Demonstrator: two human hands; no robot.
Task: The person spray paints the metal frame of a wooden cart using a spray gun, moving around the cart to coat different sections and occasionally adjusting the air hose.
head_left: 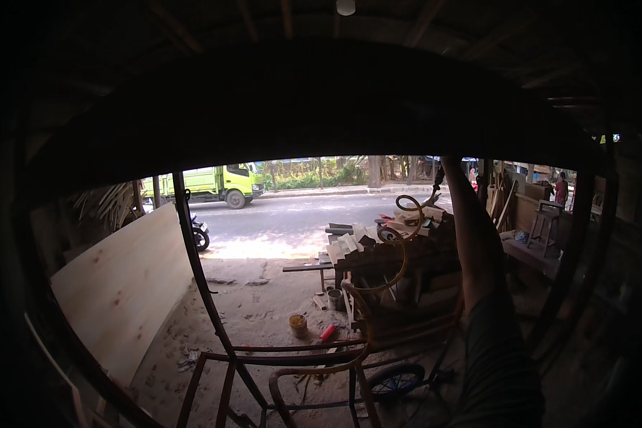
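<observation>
Head view: right arm (478, 246) reaches up by the hose (406, 260); I can't tell the shadowed hand's grip, nor what's done or remaining.

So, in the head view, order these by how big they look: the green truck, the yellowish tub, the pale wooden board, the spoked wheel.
Largest to smallest:
1. Pale wooden board
2. Green truck
3. Spoked wheel
4. Yellowish tub

The truck looks smaller because it's farther.

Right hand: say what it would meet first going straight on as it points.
Probably the dark arched panel overhead; the right hand reaches up to its lower edge, but shadow hides depth and whether they already touch.
</observation>
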